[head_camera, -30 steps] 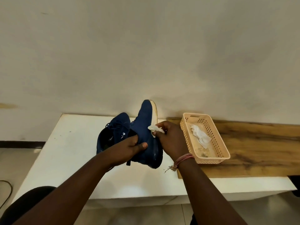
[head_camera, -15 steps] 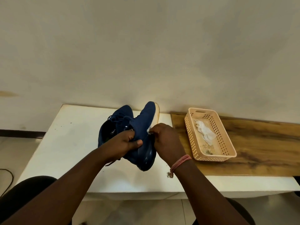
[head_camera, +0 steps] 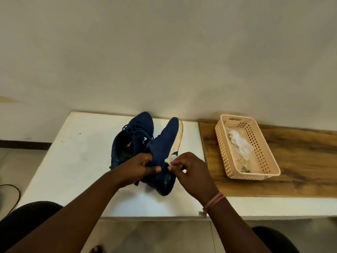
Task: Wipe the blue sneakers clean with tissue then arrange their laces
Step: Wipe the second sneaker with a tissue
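I have the near sneaker [head_camera: 165, 152] tipped on its side, just left of the basket [head_camera: 244, 172], with my left hand [head_camera: 140, 168] curled round its collar, thumb on the heel. My right hand [head_camera: 191, 170] pinches a small wad of tissue [head_camera: 169, 158] against the sole edge. The knit upper looks soft and light, so I judge the firmer heel the best hold. The second sneaker [head_camera: 135, 132] sits further left of the basket, touching the first.

Navy blue sneakers [head_camera: 138, 139], cream sole [head_camera: 179, 132], white tissue [head_camera: 169, 159], peach perforated basket [head_camera: 269, 157]
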